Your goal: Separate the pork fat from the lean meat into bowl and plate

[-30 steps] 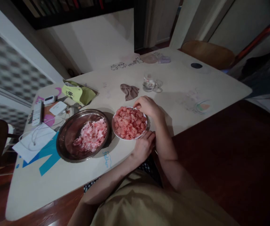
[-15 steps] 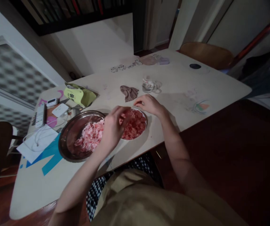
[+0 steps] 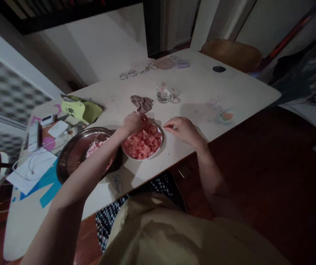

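Note:
A round plate (image 3: 161, 141) with a white rim holds a heap of thin red pieces (image 3: 142, 143) that look like sliced raw meat. Over the plate's far edge is my left hand (image 3: 134, 123), its fingers drawn together and pointing down; what they hold, if anything, is hidden. My right hand (image 3: 184, 130) hovers just right of the plate, thumb and fingertips in a loose pinch, with nothing I can make out between them. To the left stands a metal bowl (image 3: 69, 151) with paler pink pieces (image 3: 93, 148), partly covered by my left forearm.
A crumpled brown cloth (image 3: 142, 103) lies behind the plate, near a glass cup (image 3: 163, 95) of clear liquid. At left are a yellow-green bag (image 3: 80, 110), a power strip (image 3: 33, 136), a white box (image 3: 58, 129), cables and white paper (image 3: 28, 169).
My left hand has moved from between the bowl and plate to the plate's far edge. My right hand has drawn back to the right of the plate. The view has shifted slightly.

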Demonstrator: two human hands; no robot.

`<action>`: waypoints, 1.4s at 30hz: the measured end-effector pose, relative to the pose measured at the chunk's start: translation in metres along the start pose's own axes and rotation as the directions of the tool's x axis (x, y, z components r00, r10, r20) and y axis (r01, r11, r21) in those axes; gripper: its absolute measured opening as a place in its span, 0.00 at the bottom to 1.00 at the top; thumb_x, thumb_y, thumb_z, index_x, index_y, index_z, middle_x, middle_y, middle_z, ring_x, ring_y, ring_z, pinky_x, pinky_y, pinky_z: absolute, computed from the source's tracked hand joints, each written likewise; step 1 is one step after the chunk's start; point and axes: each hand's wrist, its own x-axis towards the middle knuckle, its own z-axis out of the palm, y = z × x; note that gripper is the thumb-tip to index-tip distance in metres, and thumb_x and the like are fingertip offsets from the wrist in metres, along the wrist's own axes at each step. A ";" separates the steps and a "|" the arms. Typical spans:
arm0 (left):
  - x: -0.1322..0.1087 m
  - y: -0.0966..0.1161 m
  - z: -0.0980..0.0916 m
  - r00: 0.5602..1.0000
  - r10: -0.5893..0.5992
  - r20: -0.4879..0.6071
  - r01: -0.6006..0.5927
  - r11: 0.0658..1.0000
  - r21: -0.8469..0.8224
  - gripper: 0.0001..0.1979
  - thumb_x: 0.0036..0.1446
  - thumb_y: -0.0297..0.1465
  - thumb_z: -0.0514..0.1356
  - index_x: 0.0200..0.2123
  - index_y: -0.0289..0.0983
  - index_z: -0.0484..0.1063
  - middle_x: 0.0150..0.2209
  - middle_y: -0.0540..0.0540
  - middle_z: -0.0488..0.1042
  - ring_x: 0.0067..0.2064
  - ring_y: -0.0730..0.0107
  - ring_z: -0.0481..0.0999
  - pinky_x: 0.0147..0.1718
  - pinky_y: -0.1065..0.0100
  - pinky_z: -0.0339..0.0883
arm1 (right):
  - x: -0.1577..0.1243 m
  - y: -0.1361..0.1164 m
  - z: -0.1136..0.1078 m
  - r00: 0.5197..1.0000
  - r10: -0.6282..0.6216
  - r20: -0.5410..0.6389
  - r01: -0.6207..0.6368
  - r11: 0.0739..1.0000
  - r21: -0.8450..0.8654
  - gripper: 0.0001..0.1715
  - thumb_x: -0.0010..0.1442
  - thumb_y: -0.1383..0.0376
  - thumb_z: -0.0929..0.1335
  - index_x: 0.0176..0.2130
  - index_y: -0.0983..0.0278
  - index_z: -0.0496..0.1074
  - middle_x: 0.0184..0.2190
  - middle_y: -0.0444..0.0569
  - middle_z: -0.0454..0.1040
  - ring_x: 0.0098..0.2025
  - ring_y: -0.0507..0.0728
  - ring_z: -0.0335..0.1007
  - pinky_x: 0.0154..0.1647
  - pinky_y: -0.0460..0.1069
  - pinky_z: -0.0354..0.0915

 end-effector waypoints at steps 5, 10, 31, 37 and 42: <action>0.001 0.000 0.003 0.999 0.031 0.040 -0.033 0.998 0.048 0.15 0.64 0.32 0.58 0.49 0.38 0.81 0.46 0.41 0.83 0.52 0.57 0.80 0.55 0.61 0.69 | -0.042 0.000 0.019 0.979 0.011 0.202 -0.014 1.000 0.013 0.06 0.60 0.71 0.72 0.35 0.60 0.79 0.34 0.46 0.80 0.38 0.55 0.75 0.44 0.49 0.66; -0.012 -0.003 -0.003 0.999 0.046 -0.014 -0.045 0.997 0.060 0.20 0.65 0.36 0.58 0.57 0.37 0.75 0.52 0.39 0.80 0.53 0.56 0.78 0.57 0.57 0.67 | -0.073 0.000 0.037 0.969 0.047 0.244 -0.078 0.990 0.118 0.08 0.57 0.74 0.73 0.34 0.61 0.76 0.36 0.44 0.78 0.39 0.53 0.74 0.46 0.48 0.67; -0.235 0.004 -0.022 0.740 -0.163 -0.653 0.073 0.984 -0.163 0.11 0.65 0.30 0.63 0.50 0.44 0.78 0.50 0.46 0.81 0.56 0.57 0.78 0.60 0.52 0.69 | -0.066 -0.011 0.045 0.969 0.085 0.233 -0.119 0.983 0.137 0.08 0.61 0.72 0.69 0.31 0.60 0.70 0.33 0.44 0.76 0.36 0.54 0.72 0.41 0.49 0.65; -0.255 -0.005 -0.018 0.681 -0.181 -0.710 0.075 0.981 -0.178 0.10 0.64 0.28 0.63 0.48 0.42 0.79 0.48 0.44 0.81 0.55 0.56 0.79 0.58 0.50 0.71 | -0.010 -0.022 0.028 0.998 0.043 0.044 -0.053 0.967 0.250 0.04 0.59 0.68 0.71 0.32 0.61 0.72 0.34 0.45 0.77 0.35 0.53 0.70 0.41 0.48 0.63; -0.251 0.000 -0.006 0.688 -0.105 -0.718 -0.013 0.988 -0.156 0.11 0.63 0.24 0.63 0.48 0.39 0.78 0.47 0.43 0.82 0.54 0.58 0.79 0.58 0.54 0.70 | 0.022 -0.044 0.033 0.998 -0.060 0.027 0.053 0.975 0.217 0.06 0.61 0.70 0.68 0.34 0.61 0.74 0.35 0.45 0.78 0.38 0.54 0.72 0.43 0.49 0.64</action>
